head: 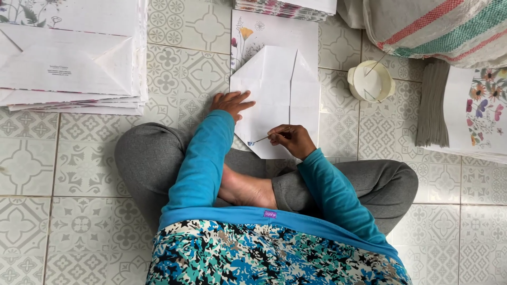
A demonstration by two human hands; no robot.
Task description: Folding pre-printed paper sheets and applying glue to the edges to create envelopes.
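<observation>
- Nearest the camera, a patterned blue, black and white garment is seen, with grey-trousered legs crossed on the tiled floor (79, 174) and a bare foot (248, 190) tucked between the knees.
- The right hand (293, 140) is closed in a pinch on a thin brush (266, 138); the brush is angled low so that its tip is laid on the lower left flap of the paper.
- The left hand (229, 103) is laid flat with fingers spread and pressed on the left edge of the folded paper bag (277, 100), apparently so that the sheet is kept from sliding under the brush.
- The folded paper bag is placed on the floor just in front of the crossed legs, its white flaps folded open into a pointed shape and its flower-printed end turned away.
- A small round cream tub (371, 82), with a stick resting in it, is set just right of the bag, within easy reach of the brush hand, probably for paste.
- To the right, a stack of flower-printed sheets (467, 111) is kept beside the tub.
- At far left, a pile of finished folded bags (71, 58) is stacked flat.
- Farthest off, another stack (288, 8) and a striped woven sack (438, 29) are seen at the top edge.
</observation>
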